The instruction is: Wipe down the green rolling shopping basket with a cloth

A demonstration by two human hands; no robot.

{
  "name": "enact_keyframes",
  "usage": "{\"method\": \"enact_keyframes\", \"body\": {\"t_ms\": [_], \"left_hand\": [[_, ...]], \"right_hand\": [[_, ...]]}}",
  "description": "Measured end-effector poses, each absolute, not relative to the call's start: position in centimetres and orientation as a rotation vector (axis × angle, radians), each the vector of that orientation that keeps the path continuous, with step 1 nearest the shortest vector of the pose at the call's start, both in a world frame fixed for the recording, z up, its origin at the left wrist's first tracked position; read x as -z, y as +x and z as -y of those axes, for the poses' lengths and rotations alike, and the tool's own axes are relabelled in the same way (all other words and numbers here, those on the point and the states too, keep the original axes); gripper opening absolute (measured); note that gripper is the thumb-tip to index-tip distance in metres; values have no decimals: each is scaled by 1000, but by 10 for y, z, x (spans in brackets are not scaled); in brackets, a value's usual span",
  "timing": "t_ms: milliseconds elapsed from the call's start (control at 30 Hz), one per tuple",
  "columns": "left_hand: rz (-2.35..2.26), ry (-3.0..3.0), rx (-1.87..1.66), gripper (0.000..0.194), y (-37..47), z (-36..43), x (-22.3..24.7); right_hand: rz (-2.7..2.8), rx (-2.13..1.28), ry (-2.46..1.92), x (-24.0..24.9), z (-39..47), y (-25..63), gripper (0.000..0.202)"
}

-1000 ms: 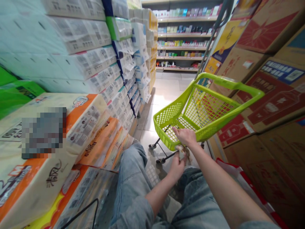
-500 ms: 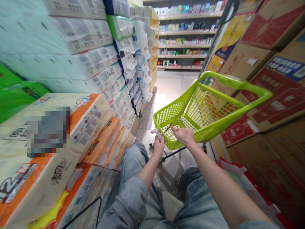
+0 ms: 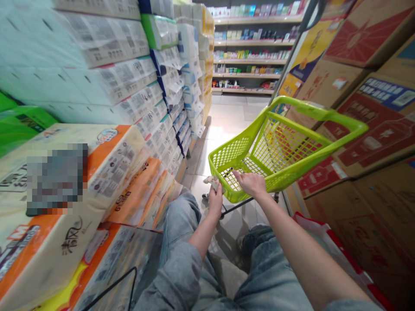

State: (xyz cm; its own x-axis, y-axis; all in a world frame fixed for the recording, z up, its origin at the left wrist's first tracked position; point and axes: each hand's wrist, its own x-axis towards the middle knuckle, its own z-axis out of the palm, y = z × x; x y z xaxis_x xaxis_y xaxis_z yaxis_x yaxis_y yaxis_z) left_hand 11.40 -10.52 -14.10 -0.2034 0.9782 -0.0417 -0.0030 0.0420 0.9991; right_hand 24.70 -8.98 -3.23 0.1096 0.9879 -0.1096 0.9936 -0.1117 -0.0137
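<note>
Both forearms reach forward toward twelve o'clock over bent knees in jeans. The left hand (image 3: 215, 199) is fisted, fingers curled closed (knuckles up). The right hand (image 3: 252, 183), at its three o'clock, lies palm-down, fingers pointing to ten o'clock.

The plastic shopping basket (image 3: 275, 151) on the right is bright lime green, with a grid of little holes all over its sides. The crumpled cloth (image 3: 212, 181) at its near left corner is white with a bit of brown. The near jeans (image 3: 184, 259) are pale, faded blue. On the left, the near paper packs (image 3: 97, 172) are cream and orange, and the higher packs (image 3: 106, 73) are white with mint green. The cardboard boxes (image 3: 372, 129) on the right are brown with red shapes.
</note>
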Motion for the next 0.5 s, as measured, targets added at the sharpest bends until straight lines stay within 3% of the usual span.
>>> {"method": "enact_keyframes", "body": {"t_ms": [500], "left_hand": [[-1300, 1702, -1010, 29, 89, 93, 153]], "right_hand": [[-2052, 150, 2267, 31, 87, 247, 89]]}}
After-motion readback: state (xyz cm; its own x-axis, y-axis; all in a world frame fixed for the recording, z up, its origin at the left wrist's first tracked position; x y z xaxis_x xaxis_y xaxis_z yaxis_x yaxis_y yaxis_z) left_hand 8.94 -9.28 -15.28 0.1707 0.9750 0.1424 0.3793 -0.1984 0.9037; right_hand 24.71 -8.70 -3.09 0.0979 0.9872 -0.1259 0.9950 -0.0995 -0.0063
